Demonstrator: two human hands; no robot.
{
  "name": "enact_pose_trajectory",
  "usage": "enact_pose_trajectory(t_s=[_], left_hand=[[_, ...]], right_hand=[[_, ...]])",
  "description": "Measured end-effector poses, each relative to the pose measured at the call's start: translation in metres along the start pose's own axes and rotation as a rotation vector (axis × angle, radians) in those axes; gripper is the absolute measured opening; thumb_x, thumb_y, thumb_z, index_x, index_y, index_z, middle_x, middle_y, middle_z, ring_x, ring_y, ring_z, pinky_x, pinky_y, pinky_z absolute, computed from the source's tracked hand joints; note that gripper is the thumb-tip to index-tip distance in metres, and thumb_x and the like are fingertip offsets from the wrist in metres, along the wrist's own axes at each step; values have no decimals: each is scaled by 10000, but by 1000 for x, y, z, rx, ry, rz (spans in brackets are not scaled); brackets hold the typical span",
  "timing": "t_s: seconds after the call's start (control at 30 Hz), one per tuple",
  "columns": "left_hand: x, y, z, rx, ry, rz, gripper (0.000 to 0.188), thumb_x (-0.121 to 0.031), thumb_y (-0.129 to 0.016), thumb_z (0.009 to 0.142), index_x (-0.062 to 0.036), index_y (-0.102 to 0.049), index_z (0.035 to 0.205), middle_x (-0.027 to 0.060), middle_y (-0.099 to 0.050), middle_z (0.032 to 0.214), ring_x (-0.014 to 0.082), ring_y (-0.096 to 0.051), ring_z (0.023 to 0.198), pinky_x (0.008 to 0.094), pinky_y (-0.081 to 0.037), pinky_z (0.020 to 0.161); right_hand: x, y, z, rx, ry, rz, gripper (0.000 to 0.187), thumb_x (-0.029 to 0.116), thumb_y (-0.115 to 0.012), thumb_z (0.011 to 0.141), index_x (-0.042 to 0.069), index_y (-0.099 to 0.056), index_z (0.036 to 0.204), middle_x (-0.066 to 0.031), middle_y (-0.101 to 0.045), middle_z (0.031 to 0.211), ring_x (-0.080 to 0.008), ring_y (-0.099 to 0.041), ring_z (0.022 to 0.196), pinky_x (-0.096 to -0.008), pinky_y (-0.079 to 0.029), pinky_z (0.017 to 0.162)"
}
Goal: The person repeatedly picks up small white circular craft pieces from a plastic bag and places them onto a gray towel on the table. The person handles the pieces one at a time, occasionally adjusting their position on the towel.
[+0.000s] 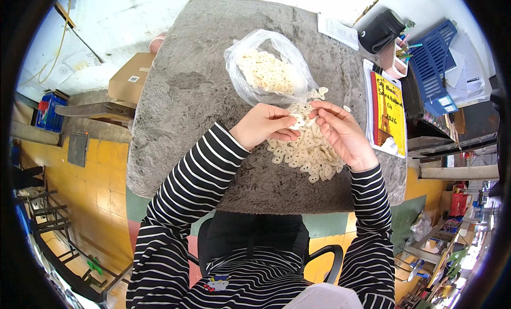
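Observation:
Between the thumb and fingertips of my left hand is a small flat cream piece with holes in it. My right hand is beside it, thumb and forefinger pinched close together; what they hold, if anything, is too small to make out. Under and between both hands spreads a loose pile of the same cream pieces, rounded and pierced with holes. Just beyond the hands, a clear plastic bag lies with its mouth spread, holding many more cream pieces.
A grey plush cloth covers the table. Along its right side lie a yellow-covered booklet in a plastic sleeve, a pink pen basket, a black container and blue file racks. A cardboard box stands off the left edge.

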State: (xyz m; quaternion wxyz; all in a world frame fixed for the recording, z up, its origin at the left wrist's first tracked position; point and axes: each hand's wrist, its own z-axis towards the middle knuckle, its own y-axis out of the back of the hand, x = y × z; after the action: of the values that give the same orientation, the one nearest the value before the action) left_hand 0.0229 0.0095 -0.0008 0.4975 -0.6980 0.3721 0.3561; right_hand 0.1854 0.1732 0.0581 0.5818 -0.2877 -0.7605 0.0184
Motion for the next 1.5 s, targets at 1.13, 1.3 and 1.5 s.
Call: enact_pose_trajectory(t_s=[1.13, 1.3, 1.5], left_hand=[[-29, 6, -16, -222, -234, -149, 314, -185, -605, 1008, 67, -636, 1193, 159, -733, 1015, 159, -724, 897, 235, -590, 810], [-48, 25, -27, -396, -414, -169, 281, -164, -591, 1014, 65, -644, 1169, 167, -737, 1025, 156, -727, 904, 219, -590, 792], [-52, 29, -26, -493, -506, -31, 271, -148, -564, 1028, 77, -643, 1157, 171, -730, 1044, 155, -726, 917, 235, -592, 798]], right_hand=[[2, -10, 20, 58, -146, 449, 222, 154, -490, 964, -41, -584, 1014, -184, -608, 1046, -252, -602, 991, -313, -525, 885], [12, -42, 54, 126, -52, 510, 460, 212, -480, 1007, -138, -437, 1303, -322, -454, 1339, -370, -475, 1275, -385, -433, 1094], [33, -67, 76, -122, -111, 450, 813, 347, -444, 1064, -123, 31, 1526, -353, -240, 1500, -393, -287, 1428, -450, -290, 1196]])
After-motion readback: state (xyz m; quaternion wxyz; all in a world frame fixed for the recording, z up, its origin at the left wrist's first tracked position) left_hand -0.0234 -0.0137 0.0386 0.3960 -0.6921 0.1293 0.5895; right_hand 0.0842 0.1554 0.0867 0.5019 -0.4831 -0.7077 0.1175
